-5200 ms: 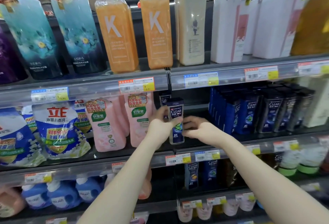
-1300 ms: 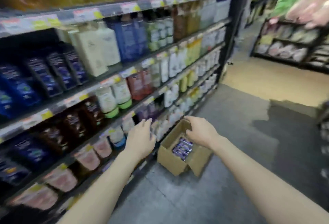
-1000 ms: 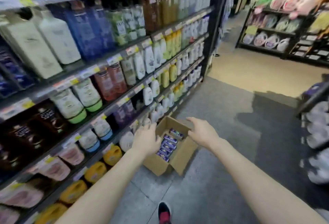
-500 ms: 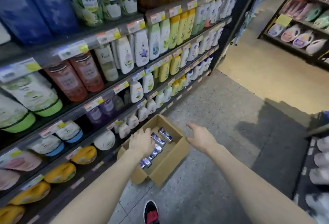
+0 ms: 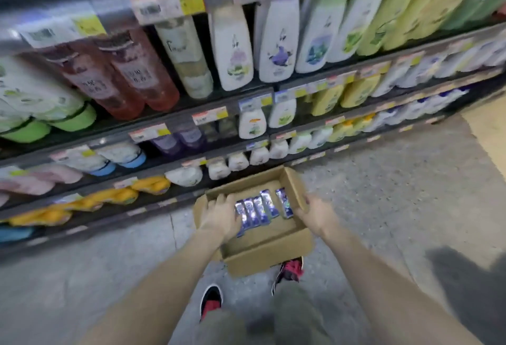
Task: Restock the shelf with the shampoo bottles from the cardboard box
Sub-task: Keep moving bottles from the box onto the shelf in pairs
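Note:
An open cardboard box [image 5: 269,254] sits on the grey floor in front of the shelving. Several small dark blue shampoo bottles [image 5: 260,209] lie side by side inside it. My left hand [image 5: 220,217] reaches into the box's left side, fingers spread, touching the leftmost bottles. My right hand [image 5: 317,214] is at the box's right wall, beside the rightmost bottle; its fingers look loosely curled and I cannot see a grip on anything. The frame is blurred.
The shelving [image 5: 191,114] runs along the left and top, packed with white, pink, green and yellow bottles and price tags. Low shelves hold white and yellow packs. My red-and-black shoes [image 5: 210,301] stand just behind the box. Grey floor [image 5: 397,194] stretches to the right.
I turned from the shelf, where both hands set a blue bottle, towards the floor. Both hands have dropped down into the box, the left onto the bottles.

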Demonstrator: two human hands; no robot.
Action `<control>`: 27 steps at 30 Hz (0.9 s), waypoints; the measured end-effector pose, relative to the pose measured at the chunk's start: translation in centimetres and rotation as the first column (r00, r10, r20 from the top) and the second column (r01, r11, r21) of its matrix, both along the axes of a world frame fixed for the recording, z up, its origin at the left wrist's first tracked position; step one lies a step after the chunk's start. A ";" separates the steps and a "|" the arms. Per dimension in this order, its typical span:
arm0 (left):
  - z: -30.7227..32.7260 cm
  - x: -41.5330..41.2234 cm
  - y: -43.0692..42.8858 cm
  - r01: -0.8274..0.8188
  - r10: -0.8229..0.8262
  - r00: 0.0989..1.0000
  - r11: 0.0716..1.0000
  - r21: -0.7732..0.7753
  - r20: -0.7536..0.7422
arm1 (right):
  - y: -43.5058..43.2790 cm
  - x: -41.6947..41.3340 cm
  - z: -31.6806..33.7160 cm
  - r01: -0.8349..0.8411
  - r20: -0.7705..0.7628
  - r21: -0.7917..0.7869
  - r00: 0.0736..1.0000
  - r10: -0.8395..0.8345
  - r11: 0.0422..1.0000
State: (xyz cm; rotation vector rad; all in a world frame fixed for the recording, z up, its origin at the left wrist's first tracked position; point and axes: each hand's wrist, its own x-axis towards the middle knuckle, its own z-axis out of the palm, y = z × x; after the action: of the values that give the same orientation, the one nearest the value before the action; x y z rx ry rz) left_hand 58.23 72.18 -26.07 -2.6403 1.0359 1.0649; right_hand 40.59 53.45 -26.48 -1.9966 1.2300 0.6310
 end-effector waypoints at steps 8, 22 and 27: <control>-8.7 -1.4 -5.0 -0.270 0.276 0.954 0.961 0.065 -0.120 | -7.5 2.4 -10.9 0.004 0.000 0.087 1.000 -0.004 0.996; -37.9 -5.0 -5.9 -0.262 0.286 0.937 0.956 0.135 -0.203 | -7.9 3.3 -43.7 0.023 -0.051 0.035 0.998 -0.021 0.999; -45.4 -5.6 -5.3 -0.279 0.296 0.926 0.955 0.104 -0.234 | -7.3 4.2 -51.6 0.056 -0.031 0.010 0.998 -0.056 0.998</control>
State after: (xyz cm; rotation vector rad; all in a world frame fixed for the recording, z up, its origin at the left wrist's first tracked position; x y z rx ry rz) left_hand 52.63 66.91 -71.52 -2.7105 0.6389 1.4928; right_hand 44.78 46.17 -78.09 -1.9426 1.2935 0.6417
